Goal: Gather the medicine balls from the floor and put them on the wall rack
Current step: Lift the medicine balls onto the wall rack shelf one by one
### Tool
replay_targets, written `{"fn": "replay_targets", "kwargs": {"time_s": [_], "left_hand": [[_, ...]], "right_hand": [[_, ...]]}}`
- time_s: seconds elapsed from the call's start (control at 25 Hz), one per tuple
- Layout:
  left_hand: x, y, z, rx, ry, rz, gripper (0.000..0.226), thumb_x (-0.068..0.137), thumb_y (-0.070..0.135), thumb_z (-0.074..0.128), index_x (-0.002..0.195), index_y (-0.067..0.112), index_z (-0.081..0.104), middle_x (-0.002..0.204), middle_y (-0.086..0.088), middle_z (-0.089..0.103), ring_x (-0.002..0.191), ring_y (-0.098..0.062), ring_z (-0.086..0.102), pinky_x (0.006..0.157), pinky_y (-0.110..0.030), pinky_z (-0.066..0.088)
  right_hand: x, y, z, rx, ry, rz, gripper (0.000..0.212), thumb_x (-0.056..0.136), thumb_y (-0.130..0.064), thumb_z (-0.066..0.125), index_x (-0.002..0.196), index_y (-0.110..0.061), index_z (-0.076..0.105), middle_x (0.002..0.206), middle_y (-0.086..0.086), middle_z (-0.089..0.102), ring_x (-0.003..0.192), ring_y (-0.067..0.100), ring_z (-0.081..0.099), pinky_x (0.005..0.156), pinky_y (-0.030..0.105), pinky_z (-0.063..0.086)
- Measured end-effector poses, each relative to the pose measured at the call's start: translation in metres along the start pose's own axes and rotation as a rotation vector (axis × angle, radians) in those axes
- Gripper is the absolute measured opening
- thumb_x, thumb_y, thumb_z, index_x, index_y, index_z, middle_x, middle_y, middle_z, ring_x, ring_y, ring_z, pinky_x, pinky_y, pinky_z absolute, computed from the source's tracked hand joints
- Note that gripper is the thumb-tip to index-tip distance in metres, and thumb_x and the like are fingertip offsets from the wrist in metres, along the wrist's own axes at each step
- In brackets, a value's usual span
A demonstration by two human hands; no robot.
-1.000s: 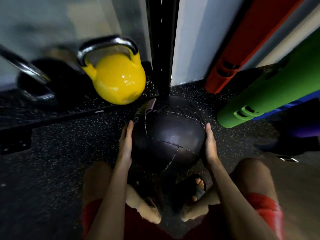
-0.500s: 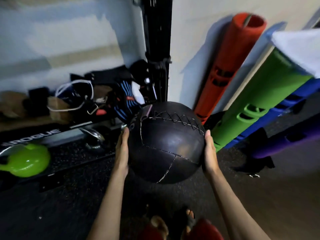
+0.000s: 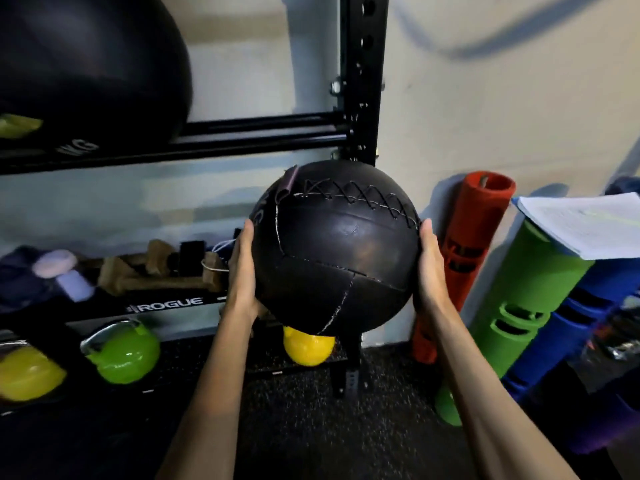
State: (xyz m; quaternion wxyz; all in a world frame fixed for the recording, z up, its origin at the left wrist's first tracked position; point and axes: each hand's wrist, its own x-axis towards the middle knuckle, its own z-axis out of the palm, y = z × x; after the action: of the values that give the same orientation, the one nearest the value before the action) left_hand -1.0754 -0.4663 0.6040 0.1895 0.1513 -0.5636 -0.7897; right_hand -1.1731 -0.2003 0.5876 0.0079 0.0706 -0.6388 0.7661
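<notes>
Lifted well off the floor since a second ago, the black medicine ball [image 3: 336,251] now sits at chest height in front of the wall rack [image 3: 362,81], its laced seam facing up. It overlaps the foot of the rack's black upright and hangs below the paired horizontal rails [image 3: 263,133], not resting on them.

The left hand [image 3: 242,268] presses flat against the ball's left side and the right hand [image 3: 429,268] against its right side. Both palms are on the leather with fingers extended upward along the curve, so the ball is carried squeezed between two flat hands rather than gripped.

A second, larger black ball [image 3: 86,64] already rests on the rails at the upper left. Below, a shelf edge marked ROGUE [image 3: 169,304] holds blurred small gear. On the lowest level stand a green kettlebell [image 3: 123,351], a yellow kettlebell [image 3: 27,375] at the far left, and another yellow one [image 3: 308,348] partly hidden under the held ball.

To the right, a red tube [image 3: 474,244], a green tube [image 3: 530,306] and a blue tube [image 3: 571,341] lean toward the wall, with a stack of papers [image 3: 588,220] lying on the green one. Dark speckled floor [image 3: 311,427] lies below.
</notes>
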Motion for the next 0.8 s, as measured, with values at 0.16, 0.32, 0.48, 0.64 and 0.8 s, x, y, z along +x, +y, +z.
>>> {"fn": "replay_targets", "kwargs": {"time_s": [0.16, 0.32, 0.48, 0.64, 0.8], "left_hand": [[-0.011, 0.059, 0.001, 0.014, 0.087, 0.1, 0.078, 0.068, 0.087, 0.059, 0.13, 0.04, 0.062, 0.133, 0.003, 0.065, 0.123, -0.021, 0.061, 0.103, -0.044, 0.049], [-0.011, 0.124, 0.005, -0.033, 0.083, 0.252, 0.074, 0.076, 0.081, 0.058, 0.132, 0.034, 0.062, 0.13, 0.005, 0.066, 0.123, -0.018, 0.062, 0.101, -0.04, 0.049], [0.001, 0.186, 0.015, -0.058, 0.108, 0.398, 0.066, 0.081, 0.075, 0.056, 0.132, 0.035, 0.062, 0.127, 0.008, 0.068, 0.117, -0.013, 0.064, 0.097, -0.035, 0.053], [0.049, 0.237, 0.015, -0.067, 0.152, 0.557, 0.059, 0.086, 0.07, 0.055, 0.131, 0.034, 0.062, 0.127, 0.008, 0.068, 0.119, -0.013, 0.063, 0.101, -0.036, 0.051], [0.096, 0.263, 0.022, -0.011, 0.321, 0.834, 0.041, 0.098, 0.048, 0.053, 0.127, 0.022, 0.067, 0.124, 0.006, 0.069, 0.12, -0.008, 0.061, 0.107, -0.035, 0.048]], "right_hand": [[0.011, -0.057, 0.027, 0.037, -0.107, -0.119, 0.082, 0.078, -0.086, 0.045, 0.135, -0.028, 0.059, 0.135, -0.01, 0.062, 0.129, 0.007, 0.055, 0.116, 0.041, 0.036], [0.034, -0.117, 0.062, 0.044, -0.128, -0.228, 0.084, 0.077, -0.089, 0.043, 0.132, -0.029, 0.061, 0.134, -0.01, 0.063, 0.128, 0.007, 0.055, 0.115, 0.043, 0.037], [0.059, -0.164, 0.098, 0.053, -0.125, -0.39, 0.081, 0.083, -0.084, 0.038, 0.136, -0.025, 0.053, 0.138, -0.009, 0.057, 0.131, 0.005, 0.05, 0.116, 0.041, 0.036], [0.092, -0.203, 0.14, 0.079, -0.081, -0.491, 0.074, 0.089, -0.074, 0.038, 0.137, -0.018, 0.049, 0.138, -0.004, 0.054, 0.13, 0.007, 0.048, 0.116, 0.04, 0.036], [0.124, -0.216, 0.175, 0.091, -0.034, -0.592, 0.055, 0.104, -0.048, 0.039, 0.152, -0.021, 0.032, 0.149, -0.01, 0.04, 0.133, 0.0, 0.04, 0.112, 0.014, 0.03]]}}
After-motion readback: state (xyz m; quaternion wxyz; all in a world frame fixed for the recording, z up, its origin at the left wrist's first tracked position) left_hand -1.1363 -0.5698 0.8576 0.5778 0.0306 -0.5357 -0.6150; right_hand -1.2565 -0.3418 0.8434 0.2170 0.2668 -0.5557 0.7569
